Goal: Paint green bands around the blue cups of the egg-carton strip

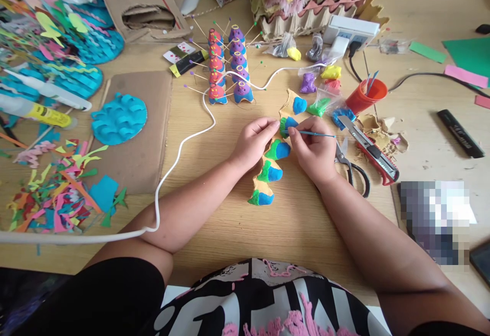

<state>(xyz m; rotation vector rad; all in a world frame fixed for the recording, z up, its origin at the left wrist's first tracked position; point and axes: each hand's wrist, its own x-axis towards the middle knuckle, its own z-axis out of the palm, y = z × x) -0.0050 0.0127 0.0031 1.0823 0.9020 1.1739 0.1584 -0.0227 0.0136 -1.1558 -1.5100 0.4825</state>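
Wood tbl (214,244); egg trays (310,14) at back; cardbd (133,172) on L

Clock centred between my hands, 12 farthest from me.

Centre: carton strip (276,149), my left hand (257,142) at its 9 o'clock side, my right hand (316,149) at its 3.
11: two rows of cups (217,73), side by side.
Between 12 and 1: stacked egg trays (306,17).
1: power strip (354,29), plug in it.
2: beaker (366,96), sticks (370,83) inside.
3: scissors (349,165), cutter (368,147) just beyond; marker (460,133) farther out.
Between 8 and 9: paper scraps (65,193), heaped.
9: cardboard sheet (149,142), disc (118,119) on it.
Between 10 and 11: cardboard frame (172,4).
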